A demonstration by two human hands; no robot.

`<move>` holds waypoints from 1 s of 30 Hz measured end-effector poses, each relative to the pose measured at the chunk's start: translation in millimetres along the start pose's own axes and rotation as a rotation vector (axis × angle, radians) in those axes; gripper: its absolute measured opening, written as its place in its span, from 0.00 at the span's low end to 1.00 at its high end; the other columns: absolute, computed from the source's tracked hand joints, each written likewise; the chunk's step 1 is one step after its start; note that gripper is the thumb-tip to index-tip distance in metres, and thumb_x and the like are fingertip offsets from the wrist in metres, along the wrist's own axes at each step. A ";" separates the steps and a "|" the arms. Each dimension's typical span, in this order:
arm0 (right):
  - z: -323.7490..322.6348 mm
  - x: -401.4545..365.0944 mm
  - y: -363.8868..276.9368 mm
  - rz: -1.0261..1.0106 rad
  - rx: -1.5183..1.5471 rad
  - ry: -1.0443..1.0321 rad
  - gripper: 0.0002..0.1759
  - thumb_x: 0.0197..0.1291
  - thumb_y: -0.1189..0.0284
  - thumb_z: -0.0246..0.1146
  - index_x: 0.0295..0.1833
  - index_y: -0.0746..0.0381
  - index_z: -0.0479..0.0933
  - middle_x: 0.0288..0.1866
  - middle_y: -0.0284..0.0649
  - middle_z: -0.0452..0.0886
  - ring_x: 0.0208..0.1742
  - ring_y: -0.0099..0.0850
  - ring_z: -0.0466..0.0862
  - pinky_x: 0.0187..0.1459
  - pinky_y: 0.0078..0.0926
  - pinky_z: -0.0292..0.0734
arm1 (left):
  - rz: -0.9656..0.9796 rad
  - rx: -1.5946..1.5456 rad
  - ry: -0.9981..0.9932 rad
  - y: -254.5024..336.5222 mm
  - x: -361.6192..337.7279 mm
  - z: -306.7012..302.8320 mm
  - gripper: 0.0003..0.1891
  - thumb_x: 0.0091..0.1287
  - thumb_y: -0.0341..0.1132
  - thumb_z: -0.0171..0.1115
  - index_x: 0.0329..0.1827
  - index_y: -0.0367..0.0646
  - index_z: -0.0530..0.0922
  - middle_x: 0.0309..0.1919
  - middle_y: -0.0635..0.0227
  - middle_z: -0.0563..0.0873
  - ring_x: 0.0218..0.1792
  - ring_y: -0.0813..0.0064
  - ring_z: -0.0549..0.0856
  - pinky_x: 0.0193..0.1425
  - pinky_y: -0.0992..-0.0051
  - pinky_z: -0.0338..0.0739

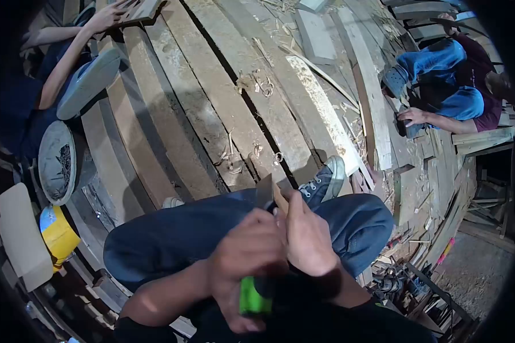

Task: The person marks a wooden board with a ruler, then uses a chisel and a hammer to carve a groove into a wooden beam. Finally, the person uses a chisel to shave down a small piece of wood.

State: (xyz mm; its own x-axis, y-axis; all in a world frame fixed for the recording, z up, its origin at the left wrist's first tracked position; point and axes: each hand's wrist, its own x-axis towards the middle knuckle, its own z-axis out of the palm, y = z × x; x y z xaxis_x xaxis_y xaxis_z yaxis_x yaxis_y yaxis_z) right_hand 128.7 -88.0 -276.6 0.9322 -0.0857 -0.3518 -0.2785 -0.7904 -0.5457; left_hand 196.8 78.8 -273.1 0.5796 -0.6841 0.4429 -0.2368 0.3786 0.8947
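Note:
My left hand (246,251) is closed around a tool with a green-and-black handle (254,297), slightly smeared by motion; its working end is hidden. Just beside it, my right hand (309,240) grips a narrow wooden piece (280,199) that points up and away from me. A flat grey piece (264,193) stands against the wood, just beyond the fingers. Both hands are close together between my bent knees, above my lap.
Long wooden boards (194,97) with curled shavings form the surface ahead. A bowl of nails (57,163) and a yellow container (58,234) are at left. One person's hand (102,18) is at upper left; another person in jeans (440,74) sits at right.

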 end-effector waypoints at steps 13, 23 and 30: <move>-6.2 -3.0 -0.2 0.016 0.020 -0.046 0.21 0.71 0.70 0.59 0.65 0.63 0.65 0.49 0.55 0.76 0.46 0.59 0.84 0.44 0.52 0.81 | 0.004 -0.048 0.005 -9.0 8.4 2.1 0.32 0.40 0.63 0.76 0.34 0.42 0.79 0.31 0.66 0.78 0.35 0.60 0.81 0.51 0.61 0.67; 10.7 -5.6 20.6 -0.049 -0.033 -0.265 0.25 0.54 0.67 0.67 0.58 0.65 0.77 0.60 0.50 0.70 0.59 0.52 0.71 0.53 0.46 0.79 | 0.014 0.005 -0.019 -13.6 0.8 15.2 0.32 0.39 0.61 0.77 0.34 0.43 0.77 0.28 0.67 0.76 0.31 0.60 0.78 0.51 0.61 0.67; 6.2 -4.8 20.1 -0.220 -0.016 -0.198 0.22 0.48 0.66 0.67 0.50 0.63 0.81 0.56 0.50 0.71 0.53 0.53 0.71 0.53 0.45 0.75 | 0.005 0.058 -0.062 -14.7 4.8 18.1 0.31 0.36 0.59 0.79 0.32 0.45 0.77 0.29 0.67 0.76 0.33 0.61 0.78 0.51 0.60 0.67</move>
State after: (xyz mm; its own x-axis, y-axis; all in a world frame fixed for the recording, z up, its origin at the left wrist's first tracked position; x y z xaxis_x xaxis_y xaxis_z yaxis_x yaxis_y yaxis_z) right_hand 117.1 -99.8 -290.6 0.9062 0.2077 -0.3683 -0.0694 -0.7862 -0.6140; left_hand 189.0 58.6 -283.1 0.5292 -0.7204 0.4483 -0.2853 0.3465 0.8936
